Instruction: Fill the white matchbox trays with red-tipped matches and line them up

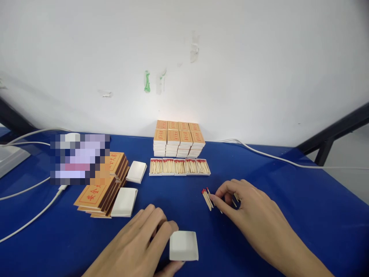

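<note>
My left hand (144, 240) rests on the blue table (302, 207) and holds a small white matchbox tray (183, 246) by its left side, thumb under it. My right hand (245, 207) lies to the right with its fingers curled around a loose bundle of red-tipped matches (207, 198) on the cloth. More match ends stick out between its fingers.
A row of open trays filled with matches (179, 166) lies in front of a stack of orange matchboxes (178, 139) by the wall. Orange sleeves (99, 194) and two white trays (124, 202) lie at left. White cables (31, 219) cross the table.
</note>
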Action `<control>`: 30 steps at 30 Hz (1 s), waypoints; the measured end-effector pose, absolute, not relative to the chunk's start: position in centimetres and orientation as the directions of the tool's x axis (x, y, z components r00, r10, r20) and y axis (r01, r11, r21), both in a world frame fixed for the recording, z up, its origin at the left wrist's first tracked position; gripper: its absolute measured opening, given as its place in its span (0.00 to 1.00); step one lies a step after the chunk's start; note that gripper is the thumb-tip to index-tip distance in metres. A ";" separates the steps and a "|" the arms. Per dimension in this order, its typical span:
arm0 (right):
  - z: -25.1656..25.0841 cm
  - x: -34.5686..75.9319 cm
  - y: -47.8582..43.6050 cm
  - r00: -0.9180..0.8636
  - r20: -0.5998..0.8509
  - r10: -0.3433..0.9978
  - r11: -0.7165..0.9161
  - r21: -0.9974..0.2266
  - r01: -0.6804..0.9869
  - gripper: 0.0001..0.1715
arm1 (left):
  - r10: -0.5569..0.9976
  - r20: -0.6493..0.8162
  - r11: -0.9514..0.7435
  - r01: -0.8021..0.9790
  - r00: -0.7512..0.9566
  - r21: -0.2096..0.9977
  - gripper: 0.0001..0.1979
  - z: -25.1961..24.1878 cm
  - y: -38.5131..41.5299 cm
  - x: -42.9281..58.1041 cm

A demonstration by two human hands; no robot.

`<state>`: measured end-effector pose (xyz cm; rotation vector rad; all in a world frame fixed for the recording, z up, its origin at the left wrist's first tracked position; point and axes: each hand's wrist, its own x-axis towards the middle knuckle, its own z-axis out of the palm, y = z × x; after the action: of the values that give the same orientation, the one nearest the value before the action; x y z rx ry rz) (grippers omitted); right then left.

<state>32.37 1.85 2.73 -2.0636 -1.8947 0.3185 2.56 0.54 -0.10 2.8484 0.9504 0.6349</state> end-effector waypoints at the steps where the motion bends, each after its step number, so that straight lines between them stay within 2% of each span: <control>1: 2.7 32.5 1.8 0.101 0.056 0.993 -0.071 -0.391 0.918 0.22 | 0.586 0.353 -0.808 0.556 0.729 0.192 0.12 -0.1 0.5 2.6; 4: 2.8 32.8 1.9 0.145 0.079 0.986 -0.100 -0.410 0.907 0.22 | 0.584 0.336 -0.811 0.552 0.739 0.195 0.13 0.0 0.5 2.5; 8: 2.7 32.3 2.2 0.203 0.158 0.966 -0.132 -0.371 0.919 0.20 | 0.576 0.351 -0.816 0.547 0.739 0.188 0.10 0.0 0.7 2.6; 15: 2.2 31.7 2.4 0.140 0.217 0.966 -0.081 -0.260 0.962 0.21 | 0.570 0.371 -0.819 0.544 0.733 0.185 0.08 0.2 0.9 2.7; 20: 2.4 32.1 2.3 0.125 0.105 0.987 -0.090 -0.290 0.953 0.17 | 0.582 0.362 -0.811 0.554 0.728 0.189 0.08 0.5 0.9 2.6; 24: 2.6 31.9 2.2 0.095 0.075 0.993 -0.064 -0.338 0.939 0.19 | 0.584 0.367 -0.810 0.552 0.724 0.198 0.10 0.3 0.8 2.6; 27: 2.9 32.2 2.3 0.124 0.134 0.983 -0.067 -0.366 0.928 0.21 | 0.583 0.358 -0.811 0.549 0.729 0.202 0.10 0.1 0.7 2.6; 30: 3.4 33.1 2.2 0.211 0.216 0.953 -0.136 -0.316 0.939 0.25 | 0.577 0.369 -0.814 0.549 0.728 0.191 0.09 0.1 0.8 2.5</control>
<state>33.08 2.22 3.40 -2.1126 -1.7599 0.0522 2.53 0.83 0.08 2.8567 0.9320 0.6452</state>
